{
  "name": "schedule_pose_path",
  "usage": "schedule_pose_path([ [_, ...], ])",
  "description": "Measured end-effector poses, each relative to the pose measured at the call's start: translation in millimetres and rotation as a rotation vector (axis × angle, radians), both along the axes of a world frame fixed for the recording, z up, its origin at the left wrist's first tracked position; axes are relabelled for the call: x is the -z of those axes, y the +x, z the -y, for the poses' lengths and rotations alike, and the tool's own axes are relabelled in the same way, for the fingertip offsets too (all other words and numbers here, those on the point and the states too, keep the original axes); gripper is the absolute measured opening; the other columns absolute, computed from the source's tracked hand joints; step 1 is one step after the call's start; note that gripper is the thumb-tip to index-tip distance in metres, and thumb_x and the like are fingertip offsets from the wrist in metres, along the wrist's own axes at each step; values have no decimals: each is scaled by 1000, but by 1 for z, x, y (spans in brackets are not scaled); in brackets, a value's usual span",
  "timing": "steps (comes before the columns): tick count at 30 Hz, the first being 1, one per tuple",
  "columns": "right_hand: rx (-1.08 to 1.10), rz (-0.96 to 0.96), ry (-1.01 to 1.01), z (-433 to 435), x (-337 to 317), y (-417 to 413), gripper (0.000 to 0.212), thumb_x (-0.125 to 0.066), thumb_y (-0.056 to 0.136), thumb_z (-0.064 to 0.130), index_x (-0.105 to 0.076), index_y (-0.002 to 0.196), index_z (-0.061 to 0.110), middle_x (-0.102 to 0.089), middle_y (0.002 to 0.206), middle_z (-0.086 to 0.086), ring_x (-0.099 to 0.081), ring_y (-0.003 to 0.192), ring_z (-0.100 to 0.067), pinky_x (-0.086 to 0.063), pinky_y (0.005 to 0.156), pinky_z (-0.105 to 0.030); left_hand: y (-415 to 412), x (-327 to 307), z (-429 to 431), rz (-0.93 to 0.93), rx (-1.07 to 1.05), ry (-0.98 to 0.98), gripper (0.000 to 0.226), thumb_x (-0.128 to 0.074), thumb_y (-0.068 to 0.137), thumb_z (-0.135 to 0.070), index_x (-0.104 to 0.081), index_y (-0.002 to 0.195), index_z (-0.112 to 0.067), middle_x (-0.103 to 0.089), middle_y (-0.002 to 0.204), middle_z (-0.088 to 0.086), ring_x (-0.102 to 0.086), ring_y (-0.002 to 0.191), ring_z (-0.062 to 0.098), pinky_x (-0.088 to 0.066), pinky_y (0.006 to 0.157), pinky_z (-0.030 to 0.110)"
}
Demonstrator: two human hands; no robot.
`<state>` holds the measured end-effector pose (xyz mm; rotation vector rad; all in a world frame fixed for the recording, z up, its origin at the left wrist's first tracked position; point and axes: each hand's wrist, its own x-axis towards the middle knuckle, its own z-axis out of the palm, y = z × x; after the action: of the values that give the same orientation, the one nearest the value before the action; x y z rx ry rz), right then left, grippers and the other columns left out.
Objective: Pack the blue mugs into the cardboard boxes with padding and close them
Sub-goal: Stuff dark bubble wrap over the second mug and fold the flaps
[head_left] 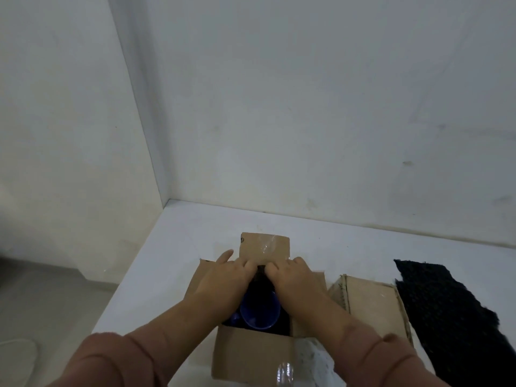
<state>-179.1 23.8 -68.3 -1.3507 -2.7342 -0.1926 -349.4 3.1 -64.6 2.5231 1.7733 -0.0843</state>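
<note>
An open cardboard box (251, 356) stands on the white table in front of me. A blue mug (259, 311) sits upright inside it on dark padding (282, 322). My left hand (223, 277) and my right hand (293, 277) reach over the box side by side. The fingers of both press on dark padding at the box's far inner edge, just below the raised far flap (264, 247). The fingertips are partly hidden against the flap.
A second cardboard box (371, 300) lies closed to the right. A dark knitted cloth (446, 308) lies further right, and a white patterned cloth (315, 358) by the near box corner. White walls close the table at the back and left.
</note>
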Motion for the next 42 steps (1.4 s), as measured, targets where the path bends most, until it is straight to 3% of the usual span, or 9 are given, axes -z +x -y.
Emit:
schedule_pose_path([
  [4, 23, 126, -116, 1, 8, -11, 11, -59, 80, 13, -55, 90, 14, -67, 88, -5, -61, 79, -25, -41, 83, -36, 10, 14, -2, -143, 102, -53, 48, -63, 76, -13, -40, 118, -11, -59, 112, 6, -58, 104, 26, -4, 118, 53],
  [11, 133, 224, -280, -1, -1, -8, 20, -51, 84, 7, -49, 102, 14, -68, 92, -5, -61, 82, -27, -19, 105, -49, 5, 23, -2, -226, 156, -23, 30, -51, 81, -6, -41, 109, -8, -67, 85, 8, -60, 92, 37, -1, 112, 61],
  [15, 134, 184, -305, -1, 0, -10, 20, -46, 86, 1, -52, 100, 14, -68, 94, -6, -62, 85, -28, -17, 109, -49, 4, 22, -8, -220, 201, -61, 35, -46, 81, 1, -43, 115, -5, -67, 92, 10, -61, 94, 30, 2, 118, 51],
  [19, 125, 182, -297, 1, 0, -4, 24, -48, 85, 4, -53, 107, 13, -63, 102, -8, -61, 92, -26, -10, 114, -54, 4, 22, -6, -215, 194, -16, 47, -50, 81, -2, -36, 126, -5, -68, 91, 8, -62, 93, 32, -2, 116, 57],
  [21, 112, 159, -255, 2, 2, -2, 27, -48, 85, 7, -51, 111, 14, -62, 103, -9, -61, 92, -28, -6, 115, -56, 4, 25, -2, -215, 169, 44, 49, -49, 84, -8, -32, 130, -6, -68, 90, 7, -61, 92, 34, -5, 114, 59],
  [28, 105, 197, -238, 3, 1, -10, 16, -46, 90, 11, -61, 94, 15, -66, 94, -6, -60, 89, -23, -17, 114, -48, 21, 7, 2, -239, 19, -38, 17, -49, 86, -18, -54, 102, -14, -64, 104, 7, -53, 107, 31, -9, 110, 64],
  [33, 128, 117, -247, 4, 5, 0, 26, -48, 88, 9, -53, 112, 15, -61, 107, -8, -61, 94, -26, -5, 117, -54, 7, 9, 10, -116, -34, 98, 36, -63, 74, -20, -45, 106, -21, -63, 98, 1, -48, 98, 25, -25, 87, 42],
  [37, 98, 85, -174, 5, 11, -3, 17, -44, 90, 11, -55, 102, 13, -62, 100, -10, -60, 89, -29, -21, 114, -45, -1, 15, 7, -39, -78, 84, 30, -66, 71, -25, -48, 94, -28, -60, 94, -6, -49, 90, 22, -26, 80, 37],
  [42, 128, 0, -187, 3, 13, -5, 16, -44, 88, 7, -57, 95, 12, -63, 101, -10, -56, 89, -31, -35, 94, -34, -3, 24, 4, -24, -81, 56, 32, -68, 64, -27, -39, 75, -32, -58, 80, -9, -48, 78, 18, -30, 74, 36],
])
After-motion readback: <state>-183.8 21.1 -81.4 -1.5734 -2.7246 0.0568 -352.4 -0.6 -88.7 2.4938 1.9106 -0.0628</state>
